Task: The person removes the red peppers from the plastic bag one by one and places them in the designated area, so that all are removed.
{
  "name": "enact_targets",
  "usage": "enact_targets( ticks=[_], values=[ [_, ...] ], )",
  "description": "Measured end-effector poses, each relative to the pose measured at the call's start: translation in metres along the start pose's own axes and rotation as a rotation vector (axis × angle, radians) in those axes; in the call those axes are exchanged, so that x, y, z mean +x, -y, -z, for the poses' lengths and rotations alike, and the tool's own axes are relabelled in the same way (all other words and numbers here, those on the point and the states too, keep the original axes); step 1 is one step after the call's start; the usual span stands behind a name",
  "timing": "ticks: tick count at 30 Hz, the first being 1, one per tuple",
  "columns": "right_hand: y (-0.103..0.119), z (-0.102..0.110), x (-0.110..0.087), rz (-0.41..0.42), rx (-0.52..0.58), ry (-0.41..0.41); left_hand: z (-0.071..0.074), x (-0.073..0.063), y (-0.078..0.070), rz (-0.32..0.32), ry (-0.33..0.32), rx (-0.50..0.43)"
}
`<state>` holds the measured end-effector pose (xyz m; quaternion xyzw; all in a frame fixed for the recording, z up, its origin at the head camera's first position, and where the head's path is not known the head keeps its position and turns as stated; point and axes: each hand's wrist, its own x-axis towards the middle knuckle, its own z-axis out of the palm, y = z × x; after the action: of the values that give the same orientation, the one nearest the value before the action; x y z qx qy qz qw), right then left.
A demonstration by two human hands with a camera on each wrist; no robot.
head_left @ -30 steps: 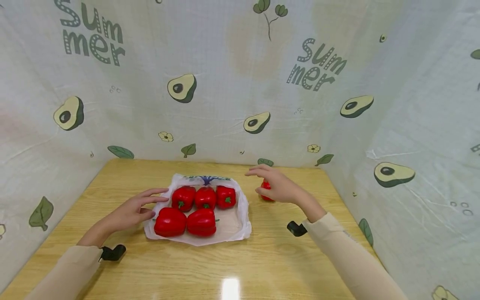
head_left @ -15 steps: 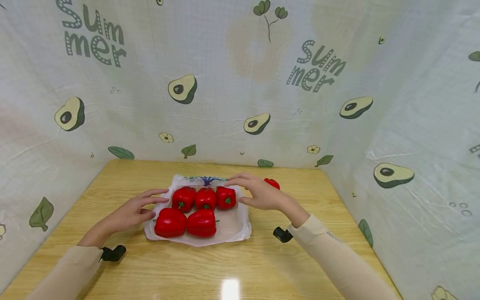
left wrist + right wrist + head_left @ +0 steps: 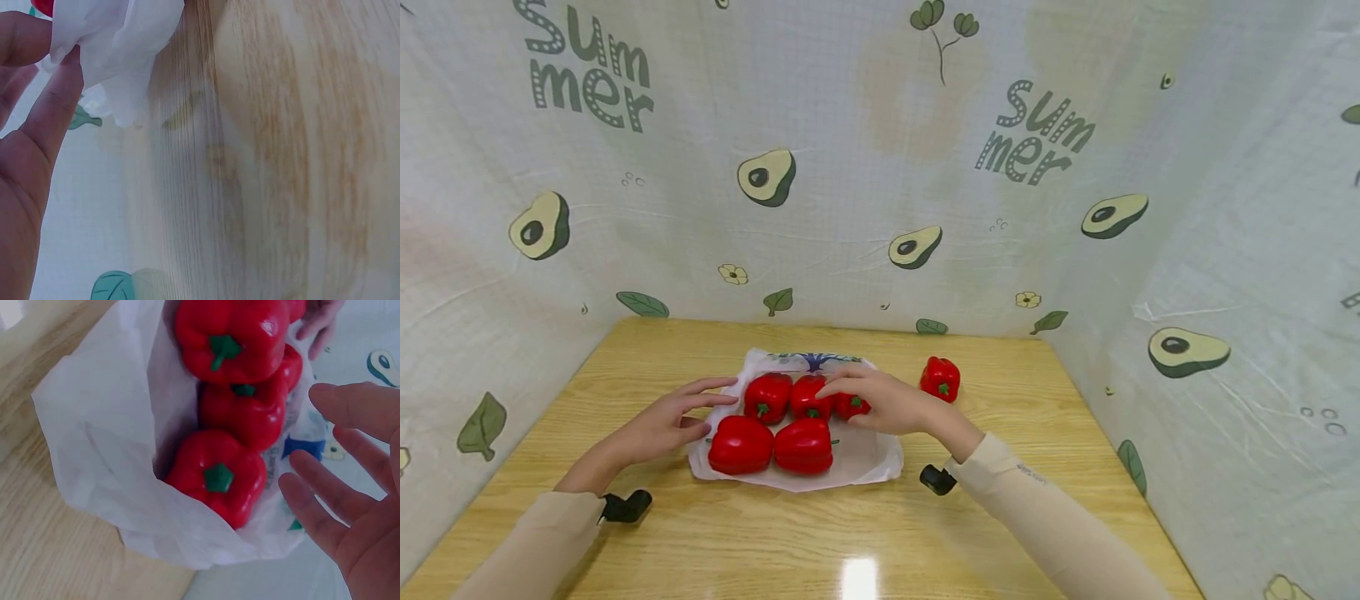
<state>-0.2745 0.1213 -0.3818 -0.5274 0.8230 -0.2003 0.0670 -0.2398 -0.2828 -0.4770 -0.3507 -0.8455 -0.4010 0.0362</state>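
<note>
A white plastic bag with a printed blue tree lies open on the table. Inside sit several red bell peppers with green stems, among them one at front left and one at front middle. My left hand holds the bag's left rim; in the left wrist view the white film runs between thumb and finger. Above the back right pepper hovers my right hand, fingers spread and apart from it, partly hiding it in the head view. Another bell pepper stands outside the bag.
The wooden table runs up to a fabric backdrop printed with avocados, which encloses the back and both sides. A small black wrist device juts from the left sleeve, another from the right sleeve.
My right hand has moved left and slightly toward me, from over the lone pepper outside to over the bag, uncovering that pepper. The left hand has stayed at the bag's rim.
</note>
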Motion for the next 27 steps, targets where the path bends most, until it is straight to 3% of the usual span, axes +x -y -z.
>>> enact_targets(
  ticks=[14, 27],
  values=[
    [-0.002, -0.023, 0.018, 0.007, 0.102, 0.064, 0.0, -0.001, -0.002, -0.006, -0.014, -0.015],
    [-0.005, -0.035, 0.025, -0.056, 0.123, 0.12, 0.0, -0.003, 0.003, 0.002, -0.012, -0.004]
  ],
)
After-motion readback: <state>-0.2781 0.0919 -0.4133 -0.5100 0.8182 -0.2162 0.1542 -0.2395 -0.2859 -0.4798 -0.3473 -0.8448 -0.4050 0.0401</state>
